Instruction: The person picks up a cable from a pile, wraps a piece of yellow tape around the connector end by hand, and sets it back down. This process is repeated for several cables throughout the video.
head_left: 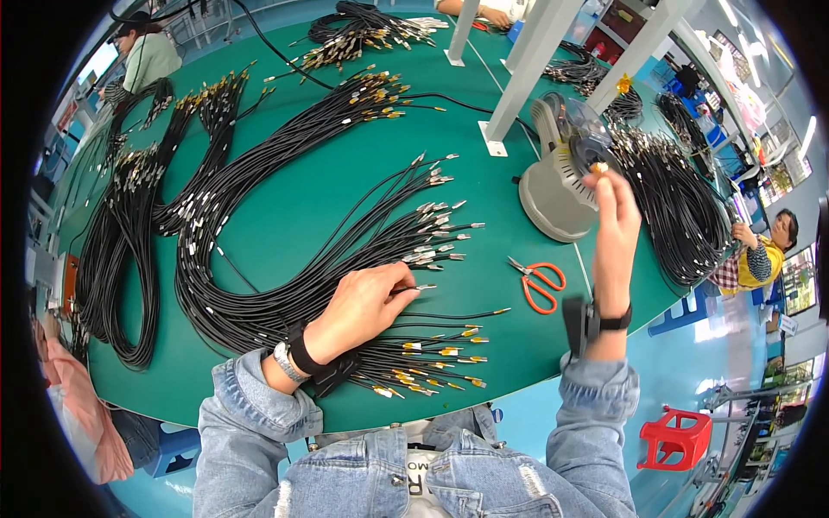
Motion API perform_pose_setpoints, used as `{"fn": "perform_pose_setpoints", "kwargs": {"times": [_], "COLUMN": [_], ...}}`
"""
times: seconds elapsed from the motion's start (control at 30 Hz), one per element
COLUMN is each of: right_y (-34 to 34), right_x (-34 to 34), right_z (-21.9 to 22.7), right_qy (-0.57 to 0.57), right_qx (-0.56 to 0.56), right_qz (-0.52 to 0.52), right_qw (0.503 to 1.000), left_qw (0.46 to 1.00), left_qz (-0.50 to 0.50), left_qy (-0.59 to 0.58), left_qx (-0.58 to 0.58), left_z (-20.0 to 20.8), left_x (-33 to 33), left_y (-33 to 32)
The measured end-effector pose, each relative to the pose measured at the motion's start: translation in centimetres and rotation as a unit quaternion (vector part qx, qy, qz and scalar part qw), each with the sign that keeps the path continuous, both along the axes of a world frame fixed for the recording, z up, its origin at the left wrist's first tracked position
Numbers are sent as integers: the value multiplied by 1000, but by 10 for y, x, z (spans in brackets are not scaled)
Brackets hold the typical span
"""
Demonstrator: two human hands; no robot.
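Centre: left hand (367,304) pinched black cable (424,287) near tip. Upper right: right hand (616,211) pinched small yellowish piece (601,167) by grey machine (553,197). Steady cable end seemed wise.

Bundled black cables (276,306) are lying across a green table (466,155).
The left hand (367,298) is pinching a cable end (427,287) in its grip; the right hand (617,211) is holding a small yellowish piece (599,168) beside a grey machine (554,205); orange-handled scissors (528,270) are lying nearby.

black cable (427,287); tip pointing right, pinched; yellowish piece (600,168); pinched, near machine (553,203)
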State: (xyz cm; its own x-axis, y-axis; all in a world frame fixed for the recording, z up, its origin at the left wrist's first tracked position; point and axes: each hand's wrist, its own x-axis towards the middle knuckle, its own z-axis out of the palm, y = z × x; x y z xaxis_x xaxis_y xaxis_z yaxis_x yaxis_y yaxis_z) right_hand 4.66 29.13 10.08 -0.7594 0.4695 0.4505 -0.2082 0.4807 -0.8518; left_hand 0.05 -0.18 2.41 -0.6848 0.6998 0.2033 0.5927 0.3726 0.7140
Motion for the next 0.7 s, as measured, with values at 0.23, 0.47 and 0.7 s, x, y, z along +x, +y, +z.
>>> {"fn": "perform_pose_setpoints", "kwargs": {"times": [0.23, 0.47, 0.7], "right_y": [-107, -134, -139], "right_x": [47, 51, 48], "right_z": [-47, -72, -77], "right_qy": [-126, -244, -239], "right_qx": [-331, -291, -327], "right_qz": [228, 283, 269], "right_qw": [907, 881, 874], "left_qw": [997, 998, 978], "left_qz": [13, 34, 41], "left_qy": [-1, 34, 185], "left_qx": [76, 31, 93], "left_z": [-1, 11, 2], "left_x": [3, 13, 15], "left_y": [-3, -7, -4]}}
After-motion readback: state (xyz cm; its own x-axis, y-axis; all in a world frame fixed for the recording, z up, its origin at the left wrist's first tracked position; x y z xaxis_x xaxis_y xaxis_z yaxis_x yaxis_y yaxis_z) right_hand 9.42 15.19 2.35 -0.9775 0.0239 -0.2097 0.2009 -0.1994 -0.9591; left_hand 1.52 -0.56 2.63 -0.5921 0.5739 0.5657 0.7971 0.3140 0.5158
